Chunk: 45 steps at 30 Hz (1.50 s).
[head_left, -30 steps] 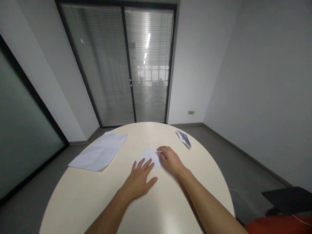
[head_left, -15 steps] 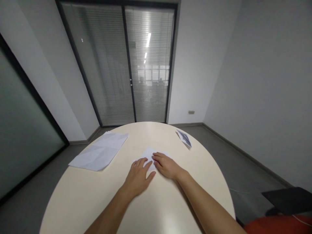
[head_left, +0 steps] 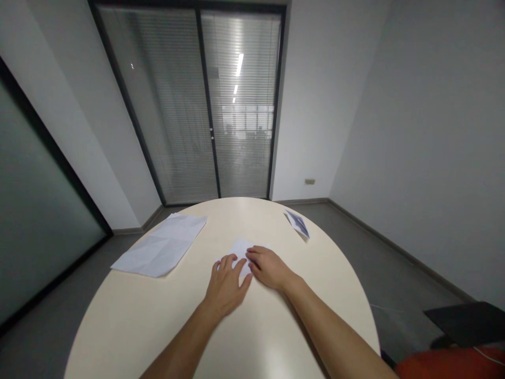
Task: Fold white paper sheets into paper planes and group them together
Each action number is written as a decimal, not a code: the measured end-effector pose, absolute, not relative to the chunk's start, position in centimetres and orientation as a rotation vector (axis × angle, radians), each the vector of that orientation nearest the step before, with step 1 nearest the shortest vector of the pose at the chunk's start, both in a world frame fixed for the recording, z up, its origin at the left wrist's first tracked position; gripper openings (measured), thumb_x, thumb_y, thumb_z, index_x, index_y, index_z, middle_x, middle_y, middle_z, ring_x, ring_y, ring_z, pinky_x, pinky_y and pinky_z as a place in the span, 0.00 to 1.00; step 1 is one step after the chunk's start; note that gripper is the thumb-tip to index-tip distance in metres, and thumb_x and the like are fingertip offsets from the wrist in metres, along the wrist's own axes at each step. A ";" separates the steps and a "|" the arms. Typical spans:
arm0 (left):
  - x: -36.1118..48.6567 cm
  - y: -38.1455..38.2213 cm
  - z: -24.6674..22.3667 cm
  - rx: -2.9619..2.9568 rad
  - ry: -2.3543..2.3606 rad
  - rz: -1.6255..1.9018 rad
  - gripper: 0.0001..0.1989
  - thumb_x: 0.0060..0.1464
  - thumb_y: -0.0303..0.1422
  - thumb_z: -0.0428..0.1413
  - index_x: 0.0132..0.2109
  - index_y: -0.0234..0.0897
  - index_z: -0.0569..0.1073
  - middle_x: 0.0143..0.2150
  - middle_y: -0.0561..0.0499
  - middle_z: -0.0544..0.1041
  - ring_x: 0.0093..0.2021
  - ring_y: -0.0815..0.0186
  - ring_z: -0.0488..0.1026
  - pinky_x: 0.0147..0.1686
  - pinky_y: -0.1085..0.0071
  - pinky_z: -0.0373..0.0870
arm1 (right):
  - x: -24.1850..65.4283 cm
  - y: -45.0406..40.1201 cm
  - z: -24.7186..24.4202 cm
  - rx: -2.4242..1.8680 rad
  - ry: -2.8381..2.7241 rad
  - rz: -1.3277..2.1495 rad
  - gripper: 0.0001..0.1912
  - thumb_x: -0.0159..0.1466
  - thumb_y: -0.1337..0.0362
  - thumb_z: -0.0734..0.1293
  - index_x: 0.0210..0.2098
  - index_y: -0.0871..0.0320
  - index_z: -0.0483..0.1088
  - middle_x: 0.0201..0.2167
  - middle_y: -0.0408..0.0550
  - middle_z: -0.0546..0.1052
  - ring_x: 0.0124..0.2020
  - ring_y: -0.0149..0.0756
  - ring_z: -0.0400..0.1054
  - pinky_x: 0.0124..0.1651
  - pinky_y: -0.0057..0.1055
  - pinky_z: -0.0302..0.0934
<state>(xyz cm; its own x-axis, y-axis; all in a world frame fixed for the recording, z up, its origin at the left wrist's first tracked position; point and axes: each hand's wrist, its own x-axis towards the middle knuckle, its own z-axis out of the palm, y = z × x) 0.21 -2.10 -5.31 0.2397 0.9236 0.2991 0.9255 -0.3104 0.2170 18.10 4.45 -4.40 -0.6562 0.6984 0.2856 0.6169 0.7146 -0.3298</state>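
A small folded piece of white paper lies on the round table in front of me, partly hidden under both hands. My left hand rests at its near left side, with bent fingers spread and the thumb apart. Its fingertips touch the paper. From the right, my right hand presses on the paper with its fingers bent and close together. The fingertips of the two hands almost meet over the middle of the sheet. How the paper is folded beneath them is hidden.
A large creased white sheet lies at the table's left edge. Near the far right edge is a folded paper with a dark printed picture. The cream round table faces a glass door with blinds. A red seat stands at lower right.
My left hand has shifted very slightly, its thumb lifting a little upward. The right hand and the papers look almost the same.
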 end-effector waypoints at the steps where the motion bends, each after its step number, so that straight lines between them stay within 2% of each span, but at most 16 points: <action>1: 0.2 -2.1 -5.3 -2.462 -1.847 -0.588 0.19 0.66 0.41 0.49 0.59 0.43 0.72 0.59 0.41 0.72 0.62 0.53 0.66 0.61 0.51 0.60 | 18.1 4.5 -4.3 -1.009 -2.532 0.273 0.17 0.68 0.68 0.61 0.52 0.62 0.76 0.56 0.58 0.76 0.59 0.43 0.68 0.64 0.38 0.58; 8: 0.2 -1.7 -5.4 -2.435 -1.857 -0.592 0.19 0.66 0.40 0.49 0.60 0.41 0.71 0.61 0.42 0.72 0.62 0.54 0.66 0.60 0.54 0.61 | 18.2 4.2 -4.1 -1.054 -2.510 0.286 0.17 0.68 0.66 0.61 0.53 0.62 0.76 0.56 0.58 0.76 0.59 0.43 0.68 0.63 0.37 0.58; 20: 0.4 -1.0 -5.2 -2.413 -1.879 -0.581 0.20 0.63 0.38 0.51 0.60 0.42 0.71 0.55 0.43 0.72 0.57 0.54 0.67 0.55 0.56 0.62 | 18.2 4.3 -4.1 -1.083 -2.532 0.251 0.17 0.68 0.65 0.62 0.52 0.61 0.77 0.54 0.57 0.77 0.57 0.43 0.69 0.62 0.37 0.59; 35: 0.2 -0.6 -5.4 -2.402 -1.875 -0.614 0.21 0.62 0.37 0.53 0.61 0.41 0.72 0.52 0.43 0.73 0.55 0.54 0.68 0.55 0.56 0.63 | 18.5 4.3 -4.0 -1.036 -2.525 0.295 0.15 0.67 0.66 0.64 0.49 0.56 0.80 0.54 0.55 0.78 0.55 0.42 0.71 0.60 0.36 0.61; 41: 0.1 -0.5 -5.9 -2.398 -1.866 -0.665 0.17 0.63 0.36 0.51 0.56 0.37 0.74 0.57 0.41 0.72 0.59 0.53 0.67 0.58 0.55 0.64 | 18.4 4.0 -3.5 -1.099 -2.548 0.276 0.16 0.69 0.64 0.62 0.51 0.55 0.79 0.54 0.53 0.78 0.56 0.42 0.70 0.60 0.35 0.61; 45: -0.1 -0.4 -6.1 -2.398 -1.871 -0.645 0.16 0.64 0.34 0.49 0.54 0.34 0.74 0.60 0.40 0.72 0.62 0.53 0.65 0.61 0.55 0.63 | 17.8 3.6 -3.1 -1.174 -2.584 0.182 0.16 0.70 0.63 0.61 0.51 0.54 0.78 0.50 0.52 0.79 0.52 0.42 0.70 0.56 0.34 0.62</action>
<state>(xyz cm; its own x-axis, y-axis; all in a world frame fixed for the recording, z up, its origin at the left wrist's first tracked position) -0.11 -0.37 -6.13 0.1895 0.9213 0.3395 0.9348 -0.2751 0.2247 17.75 3.59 -3.14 -0.6227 0.7524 0.2149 0.7149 0.6587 -0.2346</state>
